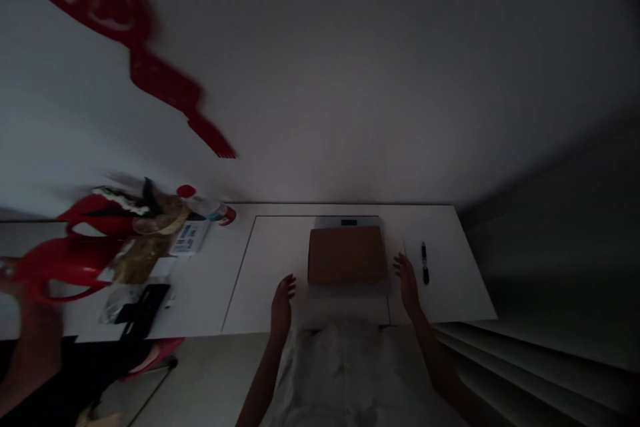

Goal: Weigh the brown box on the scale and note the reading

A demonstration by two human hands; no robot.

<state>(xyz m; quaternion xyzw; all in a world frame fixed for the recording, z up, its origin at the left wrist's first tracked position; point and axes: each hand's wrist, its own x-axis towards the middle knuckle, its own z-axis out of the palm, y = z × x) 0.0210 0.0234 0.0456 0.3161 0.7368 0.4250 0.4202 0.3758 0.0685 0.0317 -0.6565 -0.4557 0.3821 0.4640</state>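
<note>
A brown cardboard box point(346, 254) rests on a grey scale point(349, 221) in the middle of a white table point(215, 293). My left hand point(281, 303) hovers just left of the box with fingers stretched out, holding nothing. On the other side my right hand point(407, 282) is open too, close to the box's right edge but apart from it. A black pen point(425, 262) lies on the table just right of my right hand.
Red baskets point(75, 260), a bottle with a red cap point(213, 210), packets and a black object point(143, 310) clutter the table's left part. Another person's arm point(30, 347) shows at the far left. Red decoration point(165, 83) hangs on the white wall. The scene is dim.
</note>
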